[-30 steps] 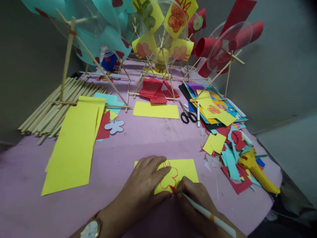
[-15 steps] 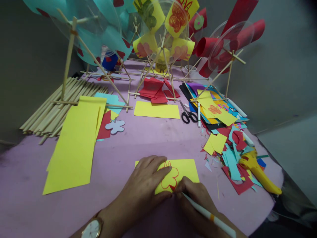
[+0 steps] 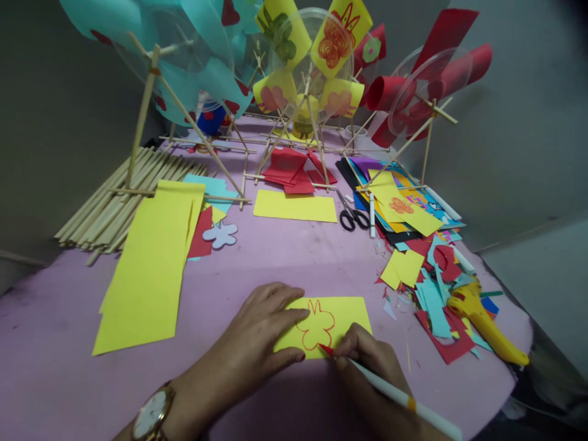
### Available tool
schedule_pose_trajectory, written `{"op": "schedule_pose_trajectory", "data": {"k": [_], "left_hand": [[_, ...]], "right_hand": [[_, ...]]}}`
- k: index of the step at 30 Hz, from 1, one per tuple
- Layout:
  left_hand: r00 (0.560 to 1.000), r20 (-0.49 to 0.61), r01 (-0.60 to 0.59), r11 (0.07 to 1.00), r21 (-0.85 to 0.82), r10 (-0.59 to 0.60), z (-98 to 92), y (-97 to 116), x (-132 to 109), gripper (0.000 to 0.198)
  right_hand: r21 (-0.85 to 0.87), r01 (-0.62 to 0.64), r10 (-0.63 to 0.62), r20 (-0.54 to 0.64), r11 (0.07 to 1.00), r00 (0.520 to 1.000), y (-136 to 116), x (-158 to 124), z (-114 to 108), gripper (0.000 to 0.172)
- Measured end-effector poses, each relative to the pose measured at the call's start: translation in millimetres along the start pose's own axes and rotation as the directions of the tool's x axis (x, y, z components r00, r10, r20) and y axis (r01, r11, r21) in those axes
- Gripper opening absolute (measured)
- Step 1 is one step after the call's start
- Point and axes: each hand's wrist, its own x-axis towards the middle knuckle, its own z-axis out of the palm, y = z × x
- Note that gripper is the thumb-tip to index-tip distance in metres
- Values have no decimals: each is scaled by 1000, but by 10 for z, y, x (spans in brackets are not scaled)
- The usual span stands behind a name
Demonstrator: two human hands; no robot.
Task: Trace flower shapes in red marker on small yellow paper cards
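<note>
A yellow paper strip [image 3: 351, 311] lies at the near middle of the table, bearing a red butterfly outline [image 3: 331, 320]. Across its left part my left hand [image 3: 271, 327] rests flat, fingers spread, with a wristwatch [image 3: 153, 411] on the wrist. My right hand [image 3: 367, 361] grips a white felt-tip pen [image 3: 390, 391] whose red tip is at or just over the bottom of the outline. The pen slants down to the right, past my wrist.
Yellow strips [image 3: 142, 275] and wooden sticks [image 3: 128, 196] lie left, beside a grey flower-like cutout [image 3: 220, 234]. Scissors [image 3: 353, 217] lie beyond. Paper scraps [image 3: 434, 300] and a yellow glue gun [image 3: 487, 321] are right. Paper pinwheels on stick frames [image 3: 307, 92] stand behind.
My left hand has slid slightly left, uncovering more of the butterfly outline. The pen tip has come a little away from the paper's lower edge. The whole view has shifted a bit.
</note>
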Motion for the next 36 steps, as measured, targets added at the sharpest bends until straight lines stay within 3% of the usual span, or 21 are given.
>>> {"op": "schedule_pose_trajectory", "data": {"k": [13, 17, 36], "left_hand": [[1000, 3, 5, 1000, -16, -5, 18, -42, 14, 37], [1000, 14, 11, 1000, -15, -11, 32, -63, 19, 26], [1000, -23, -15, 1000, -18, 15, 44, -51, -3, 24]], "right_hand": [[-242, 28, -26, 13, 970, 1000, -2, 87, 104, 9], [-265, 5, -1, 15, 964, 1000, -19, 93, 113, 10], [-305, -109, 128, 42, 946, 991, 18, 113, 104, 8]]}}
